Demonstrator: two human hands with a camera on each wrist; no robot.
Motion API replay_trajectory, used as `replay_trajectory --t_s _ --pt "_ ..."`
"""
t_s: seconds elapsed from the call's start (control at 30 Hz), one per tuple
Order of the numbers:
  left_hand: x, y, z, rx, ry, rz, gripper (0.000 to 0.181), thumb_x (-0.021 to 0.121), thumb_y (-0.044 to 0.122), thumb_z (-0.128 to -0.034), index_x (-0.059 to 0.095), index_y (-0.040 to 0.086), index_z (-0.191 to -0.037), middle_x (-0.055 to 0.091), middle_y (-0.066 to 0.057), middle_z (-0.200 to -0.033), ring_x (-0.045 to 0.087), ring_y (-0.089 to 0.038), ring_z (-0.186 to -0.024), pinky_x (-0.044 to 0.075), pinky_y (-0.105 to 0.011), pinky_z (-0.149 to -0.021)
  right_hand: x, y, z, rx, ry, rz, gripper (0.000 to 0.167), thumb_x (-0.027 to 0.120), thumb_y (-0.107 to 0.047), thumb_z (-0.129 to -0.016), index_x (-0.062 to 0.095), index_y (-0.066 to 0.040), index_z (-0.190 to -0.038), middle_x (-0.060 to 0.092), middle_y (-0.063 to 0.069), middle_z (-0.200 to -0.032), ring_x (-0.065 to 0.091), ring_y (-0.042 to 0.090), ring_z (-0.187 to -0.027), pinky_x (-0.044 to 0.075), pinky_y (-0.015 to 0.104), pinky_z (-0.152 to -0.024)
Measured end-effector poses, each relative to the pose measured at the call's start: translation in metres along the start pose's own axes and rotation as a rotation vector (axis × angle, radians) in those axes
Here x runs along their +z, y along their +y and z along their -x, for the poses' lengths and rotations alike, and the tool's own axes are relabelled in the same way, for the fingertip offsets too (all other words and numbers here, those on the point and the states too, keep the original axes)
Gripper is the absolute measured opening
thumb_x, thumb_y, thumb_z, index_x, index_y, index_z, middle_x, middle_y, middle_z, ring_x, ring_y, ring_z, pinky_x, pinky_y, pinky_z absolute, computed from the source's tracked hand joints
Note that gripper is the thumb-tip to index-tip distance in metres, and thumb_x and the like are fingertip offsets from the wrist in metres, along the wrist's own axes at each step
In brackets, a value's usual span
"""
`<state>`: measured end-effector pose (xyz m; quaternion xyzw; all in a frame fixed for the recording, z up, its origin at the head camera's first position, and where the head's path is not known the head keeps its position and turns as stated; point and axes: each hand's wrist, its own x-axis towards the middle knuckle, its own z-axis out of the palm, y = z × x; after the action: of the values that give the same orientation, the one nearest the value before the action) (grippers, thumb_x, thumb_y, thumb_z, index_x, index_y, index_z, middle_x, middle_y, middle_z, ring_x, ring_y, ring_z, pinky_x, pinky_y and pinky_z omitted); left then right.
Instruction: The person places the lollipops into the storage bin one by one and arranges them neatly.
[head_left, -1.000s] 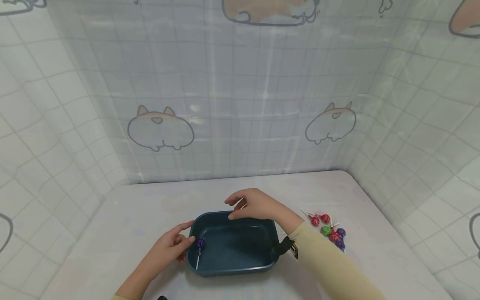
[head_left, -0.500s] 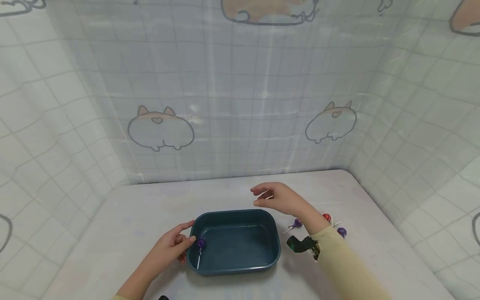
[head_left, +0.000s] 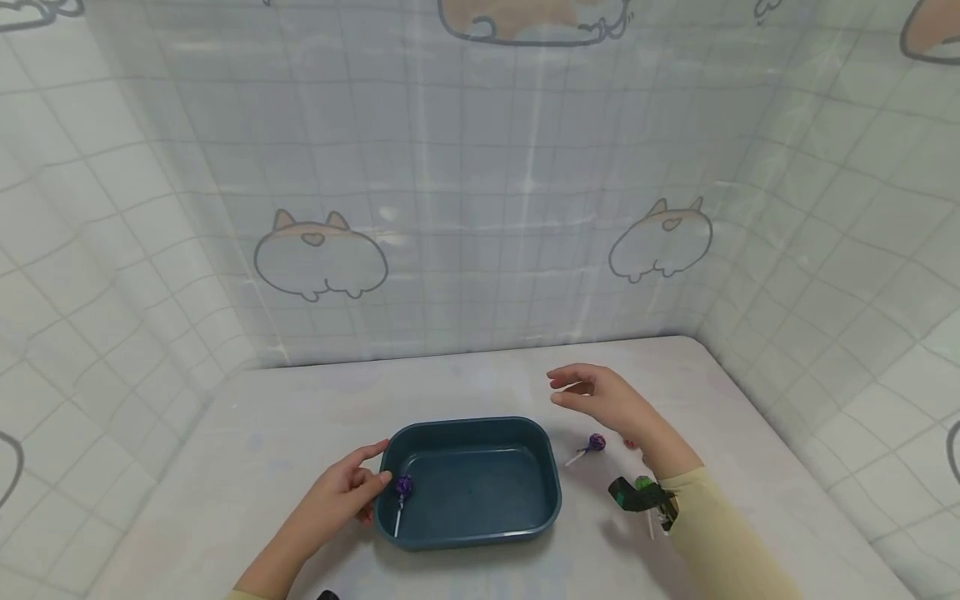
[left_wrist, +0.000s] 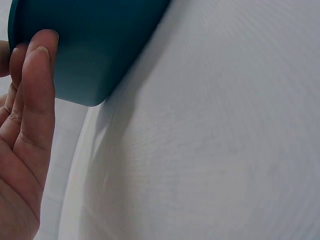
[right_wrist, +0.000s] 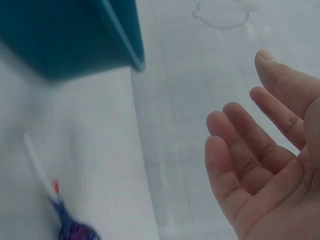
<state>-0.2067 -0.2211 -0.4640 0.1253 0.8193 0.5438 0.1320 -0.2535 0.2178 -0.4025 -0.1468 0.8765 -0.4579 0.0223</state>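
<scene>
A dark teal plastic basin [head_left: 480, 492] stands on the white table, and in its left end lies a lollipop with a purple wrapper [head_left: 403, 487]. My left hand [head_left: 341, 497] grips the basin's left wall, thumb at the rim and fingers outside; the left wrist view shows those fingers [left_wrist: 37, 85] against the teal side. Beyond the basin's right back corner my right hand [head_left: 600, 402] hovers over the table, fingers loosely bent and holding nothing. Closest below it is a second purple lollipop [head_left: 596, 442], its stick towards the basin; it also shows blurred in the right wrist view.
A red lollipop [head_left: 629, 443] and a green lollipop [head_left: 643, 482] are partly hidden by my right forearm and the dark wrist strap [head_left: 633, 495]. A curtain with a grid and cartoon animals [head_left: 480, 208] surrounds the table at the back and sides.
My right hand has moved right, from over the basin's back rim to beyond its right side. The purple lollipop beside the basin has come into view. The left hand and basin stay put.
</scene>
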Motion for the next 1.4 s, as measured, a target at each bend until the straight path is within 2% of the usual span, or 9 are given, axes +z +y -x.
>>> replay_trajectory --t_s 0.23,0.33,0.4,0.47,0.6,0.7,0.87,1.03,1.4 --pt "0.001 0.002 0.0 -0.008 0.002 0.0 0.065 0.066 0.03 -0.097 0.037 0.007 -0.151 0.059 -0.012 -0.074 0.06 -0.025 -0.058 0.057 -0.039 -0.055 -0.006 0.015 0.014 0.059 0.037 0.054 0.047 0.071 -0.047 -0.089 0.064 -0.024 -0.129 0.065 -0.002 -0.121 0.063 0.018 -0.109 0.053 0.043 -0.088" --pt "0.001 0.002 0.0 -0.014 0.003 0.003 0.065 0.066 0.03 -0.0971 0.037 0.006 -0.151 0.058 -0.012 -0.073 0.06 -0.025 -0.058 0.057 -0.039 -0.055 -0.008 0.024 0.018 0.094 0.027 0.044 0.045 0.072 -0.046 -0.089 0.064 -0.025 -0.128 0.064 -0.002 -0.122 0.063 0.02 -0.109 0.055 0.042 -0.071" --pt "0.001 0.003 0.0 -0.018 0.003 0.009 0.065 0.066 0.03 -0.0971 0.037 0.006 -0.151 0.058 -0.012 -0.073 0.059 -0.025 -0.058 0.057 -0.04 -0.055 -0.008 0.03 0.02 0.111 0.029 0.044 0.042 0.072 -0.044 -0.09 0.065 -0.026 -0.127 0.065 -0.002 -0.122 0.063 0.02 -0.109 0.053 0.039 -0.068" --pt "0.001 0.004 -0.001 -0.021 0.002 0.015 0.065 0.066 0.029 -0.0972 0.036 0.006 -0.151 0.058 -0.012 -0.074 0.059 -0.025 -0.059 0.057 -0.04 -0.055 -0.009 0.036 0.022 0.1 0.027 0.05 0.042 0.072 -0.041 -0.091 0.065 -0.022 -0.128 0.065 -0.001 -0.122 0.063 0.021 -0.109 0.055 0.043 -0.069" --pt "0.001 0.004 -0.001 -0.02 0.003 0.019 0.066 0.066 0.029 -0.097 0.036 0.006 -0.151 0.059 -0.012 -0.074 0.059 -0.025 -0.059 0.057 -0.04 -0.055 -0.007 0.049 0.026 0.094 0.028 0.073 0.046 0.072 -0.039 -0.092 0.064 -0.015 -0.13 0.066 0.0 -0.12 0.064 0.02 -0.108 0.051 0.048 -0.091" --pt "0.001 0.003 -0.001 -0.019 0.003 0.014 0.065 0.066 0.029 -0.0972 0.036 0.006 -0.151 0.059 -0.012 -0.074 0.059 -0.024 -0.059 0.057 -0.039 -0.055 -0.006 0.056 0.029 0.118 0.03 0.055 0.047 0.073 -0.039 -0.091 0.064 -0.013 -0.13 0.066 0.001 -0.121 0.064 0.018 -0.107 0.049 0.049 -0.094" --pt "0.003 0.001 -0.002 -0.031 0.011 0.0 0.063 0.065 0.03 -0.0975 0.038 0.008 -0.15 0.058 -0.011 -0.073 0.059 -0.024 -0.059 0.057 -0.039 -0.056 -0.005 0.064 0.033 0.138 0.048 0.058 0.041 0.073 -0.033 -0.091 0.066 -0.012 -0.127 0.065 0.002 -0.124 0.064 0.017 -0.107 0.049 0.046 -0.094" --pt "0.002 0.003 -0.002 -0.042 0.026 -0.004 0.062 0.065 0.031 -0.0978 0.038 0.01 -0.15 0.058 -0.011 -0.072 0.059 -0.025 -0.059 0.057 -0.039 -0.057 -0.007 0.07 0.032 0.137 0.047 0.13 0.038 0.074 -0.033 -0.091 0.068 -0.016 -0.124 0.065 0.001 -0.121 0.064 0.016 -0.104 0.05 0.047 -0.092" --pt "0.003 0.008 0.002 -0.019 0.009 0.009 0.062 0.064 0.025 -0.0984 0.036 0.004 -0.15 0.057 -0.012 -0.072 0.057 -0.022 -0.057 0.057 -0.038 -0.055 -0.002 0.062 0.036 0.168 0.012 0.265 0.027 0.075 -0.025 -0.09 0.072 -0.014 -0.115 0.068 -0.001 -0.108 0.065 0.015 -0.094 0.054 0.04 -0.083"
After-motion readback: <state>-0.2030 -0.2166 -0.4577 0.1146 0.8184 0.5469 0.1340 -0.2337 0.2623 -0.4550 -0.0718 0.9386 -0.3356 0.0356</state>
